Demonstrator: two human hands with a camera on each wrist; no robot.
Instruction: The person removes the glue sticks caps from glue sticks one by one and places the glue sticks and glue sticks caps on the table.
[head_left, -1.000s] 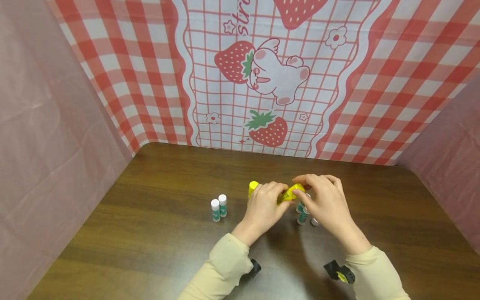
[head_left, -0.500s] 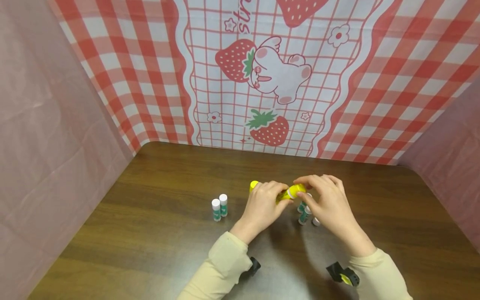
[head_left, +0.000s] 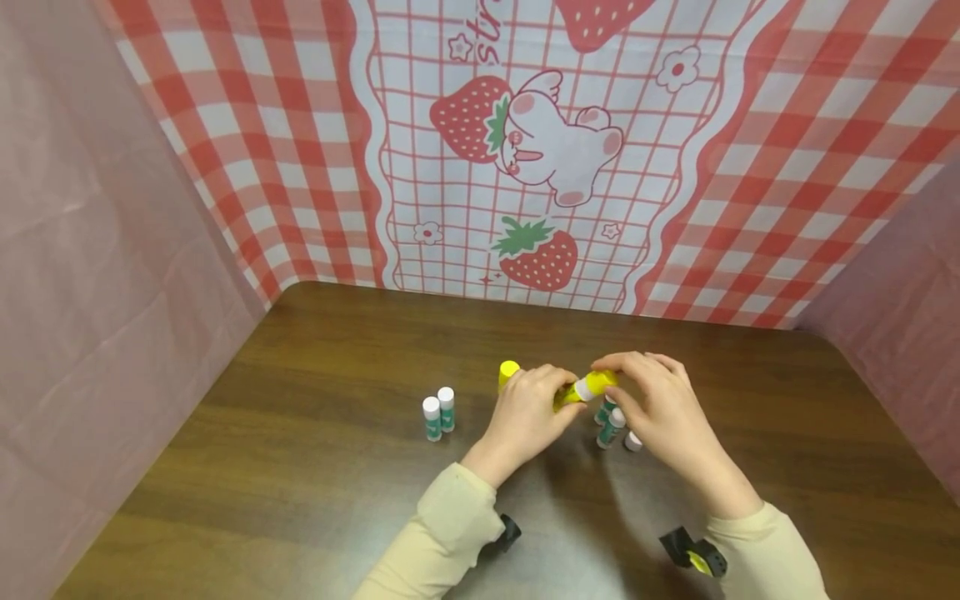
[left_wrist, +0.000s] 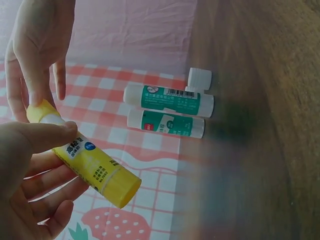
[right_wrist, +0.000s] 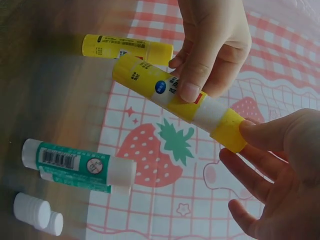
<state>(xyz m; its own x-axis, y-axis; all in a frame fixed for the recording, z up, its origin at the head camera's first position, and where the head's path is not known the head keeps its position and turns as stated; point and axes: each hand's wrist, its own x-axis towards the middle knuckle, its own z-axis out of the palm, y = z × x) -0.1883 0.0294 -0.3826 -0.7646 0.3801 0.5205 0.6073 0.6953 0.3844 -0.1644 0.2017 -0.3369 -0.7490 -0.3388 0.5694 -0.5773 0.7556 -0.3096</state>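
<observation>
My left hand grips the body of a yellow glue stick held above the table. With thumb and fingers, my right hand pinches its yellow cap. A white neck shows between cap and body; the cap's inner edge cannot be made out. Behind the left hand, a second yellow glue stick stands upright, partly hidden in the head view. Two green-and-white glue sticks stand beneath the right hand, beside a white cap. In the right wrist view, another white piece sits by that cap.
Two more green-and-white glue sticks stand close together left of the hands. The brown wooden table ends at a red checked strawberry cloth. Pink cloth hangs along the sides.
My right hand has shifted slightly right with the yellow cap, baring more of the glue stick's white neck. The left hand has stayed nearly in place.
</observation>
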